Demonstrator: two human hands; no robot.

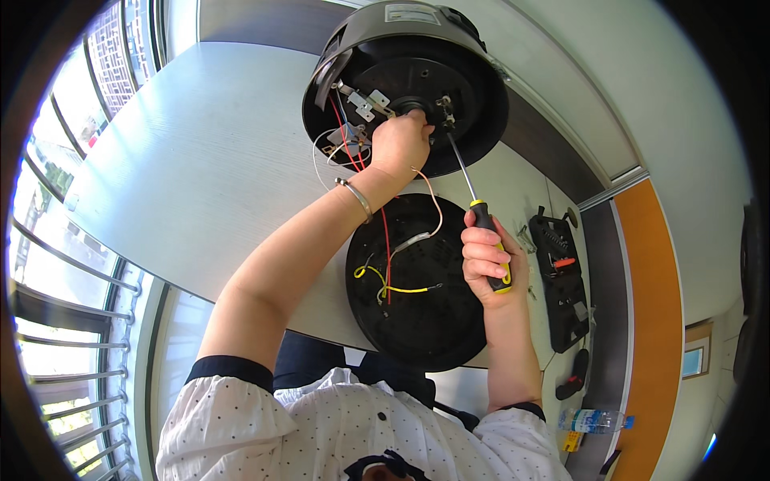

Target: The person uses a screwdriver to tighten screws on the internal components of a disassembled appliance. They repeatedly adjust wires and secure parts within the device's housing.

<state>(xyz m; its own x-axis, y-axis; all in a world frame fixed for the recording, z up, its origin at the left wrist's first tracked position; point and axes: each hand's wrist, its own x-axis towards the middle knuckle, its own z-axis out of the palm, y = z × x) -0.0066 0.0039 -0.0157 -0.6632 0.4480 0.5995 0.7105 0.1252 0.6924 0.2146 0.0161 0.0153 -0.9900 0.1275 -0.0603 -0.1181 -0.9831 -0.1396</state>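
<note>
Right hand (491,255): wrapped around the handle of a screwdriver (477,205), shaft pointing up and away toward a metal fitting (447,111) inside the housing (461,72). Tip contact with a screw: not discernible. Left hand (403,144): fingers drawn together near the centre of the housing, just beside the fitting; grip on any part hidden, impossible to tell.

For good results, align shaft with screw axis, press firmly before turning, and brace the housing against tipping. Hold left fingers clear of the tip in case of a slip. Avoid snagging the red wire (387,232) behind the left wrist.

Housing: at the far side of the table (192,160), open side toward the person; round, deep, dark, smooth-walled, with bent bright metal plates (362,104) at left. Screwdriver: slim steel shaft, moulded black-and-yellow handle. Nearer than the housing: black cover (437,317), a broad disc, with a thin, curled yellow wire (405,289) over it. At right: black tool case (559,293), rigid-looking, open. Farther right: clear bottle (593,420).
</note>
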